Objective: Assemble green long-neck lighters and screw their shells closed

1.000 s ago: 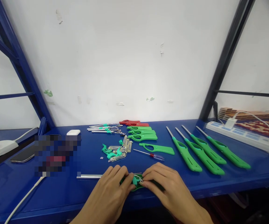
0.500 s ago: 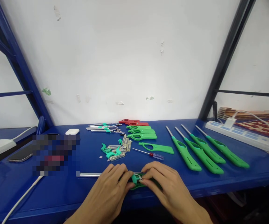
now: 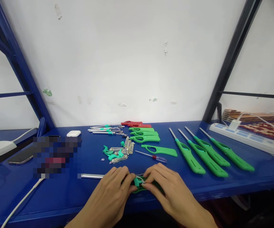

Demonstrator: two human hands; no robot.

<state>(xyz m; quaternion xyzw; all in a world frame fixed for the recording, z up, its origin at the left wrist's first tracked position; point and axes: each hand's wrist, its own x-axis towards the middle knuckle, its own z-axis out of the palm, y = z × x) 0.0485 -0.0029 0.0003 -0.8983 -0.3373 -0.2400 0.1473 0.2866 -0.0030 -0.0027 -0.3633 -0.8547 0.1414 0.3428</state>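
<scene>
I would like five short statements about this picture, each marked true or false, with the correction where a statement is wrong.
1. The left hand and right hand meet at one green shell. True.
2. The screwdriver is in the right hand. False: the screwdriver lies on the table.
3. The red shells lie farther back than the screwdriver. True.
4. The four lighters lie left of the hands. False: the lighters lie to the right.
5. The white case is left of the loose rods. True.

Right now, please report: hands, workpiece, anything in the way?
Left hand holding green casing; right hand pinching pale wire. Screwdriver lying beyond, seemingly not in the way.
</scene>
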